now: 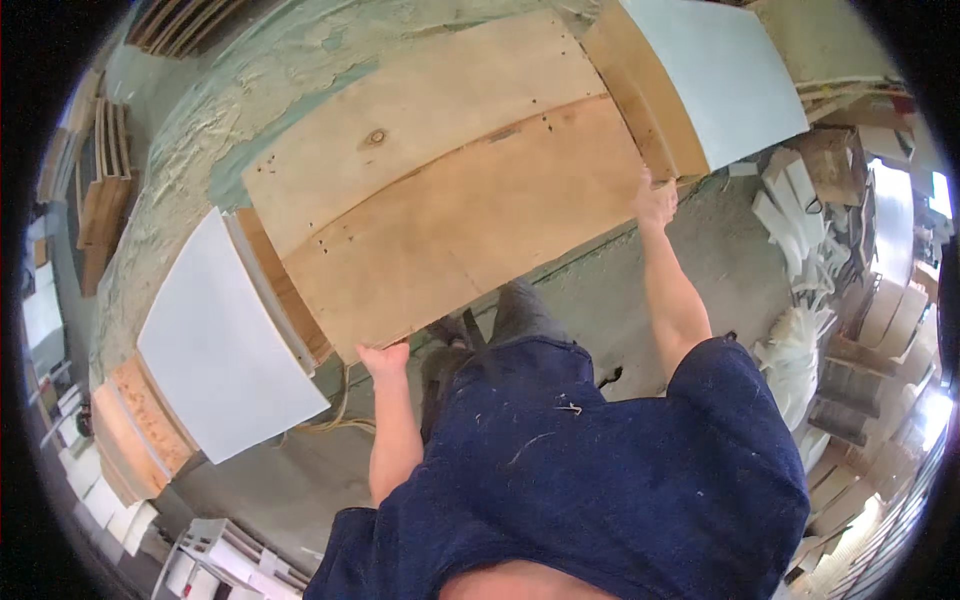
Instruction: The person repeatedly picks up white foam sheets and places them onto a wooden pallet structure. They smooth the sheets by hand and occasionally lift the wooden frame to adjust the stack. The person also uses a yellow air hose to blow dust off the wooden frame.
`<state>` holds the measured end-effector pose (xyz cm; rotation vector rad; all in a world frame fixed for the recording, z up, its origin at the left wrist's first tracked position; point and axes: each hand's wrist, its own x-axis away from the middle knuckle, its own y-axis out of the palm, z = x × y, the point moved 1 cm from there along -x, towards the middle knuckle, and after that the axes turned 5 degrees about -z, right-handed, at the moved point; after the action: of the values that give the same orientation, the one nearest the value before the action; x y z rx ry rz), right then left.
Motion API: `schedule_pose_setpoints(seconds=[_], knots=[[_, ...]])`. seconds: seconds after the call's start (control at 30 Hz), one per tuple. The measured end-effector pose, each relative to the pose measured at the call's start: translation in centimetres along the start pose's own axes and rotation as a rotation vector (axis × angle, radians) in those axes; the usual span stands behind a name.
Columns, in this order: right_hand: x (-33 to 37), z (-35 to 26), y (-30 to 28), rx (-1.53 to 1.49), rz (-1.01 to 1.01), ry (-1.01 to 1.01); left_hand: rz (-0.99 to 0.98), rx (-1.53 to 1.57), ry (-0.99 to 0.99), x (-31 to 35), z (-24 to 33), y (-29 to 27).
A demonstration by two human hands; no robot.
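A wide plywood panel [480, 200] lies in front of me, with a long dark seam or crack across it and small dark holes near its ends. My left hand [383, 358] grips its near left corner, fingers partly hidden under the edge. At the near right corner my right hand [656, 203] holds the same edge, its thumb side up and some fingers out of sight below. Left of the panel is a white-topped wooden piece [228, 340]. Beyond the right end stands another white-topped wooden piece [715, 75], close to my right hand.
Under the wood is a work surface covered with a wrinkled, pale green sheet [300, 75]. White scraps [795, 215] are heaped on the floor [740, 270] at right. Stacked curved boards [105, 190] stand at far left, and a light-coloured cord [340, 420] hangs near my left hand.
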<state>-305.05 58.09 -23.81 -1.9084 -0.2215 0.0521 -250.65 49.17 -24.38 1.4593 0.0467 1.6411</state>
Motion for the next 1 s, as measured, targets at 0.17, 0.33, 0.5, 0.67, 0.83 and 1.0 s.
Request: schedule_pose_setpoints(seconds=[0.17, 0.33, 0.5, 0.67, 0.83, 1.0], knots=[[10.9, 2.7, 4.7, -1.131, -0.563, 0.548, 0.081, -0.027, -0.065, 1.7, 0.6, -2.0], [14.1, -0.8, 9.2, -1.596, -0.342, 0.675, 0.045, -0.197, -0.152, 1.4, -0.5, -0.5], [17.5, -5.4, 2.7, -1.004, -0.297, 0.447, -0.042, -0.339, -0.069, 0.6, 1.2, -2.8], [12.8, -1.0, 8.9, -1.070, -0.567, 0.435, 0.077, -0.379, -0.036, 1.6, -2.0, -1.5], [15.3, -1.5, 4.7, -1.358, -0.858, 0.374, 0.008, -0.375, 0.006, -1.1, 0.4, -4.1], [16.0, -1.4, 5.9, -1.450, -0.834, 0.286, 0.034, -0.425, 0.035, 1.6, 0.2, -4.3]])
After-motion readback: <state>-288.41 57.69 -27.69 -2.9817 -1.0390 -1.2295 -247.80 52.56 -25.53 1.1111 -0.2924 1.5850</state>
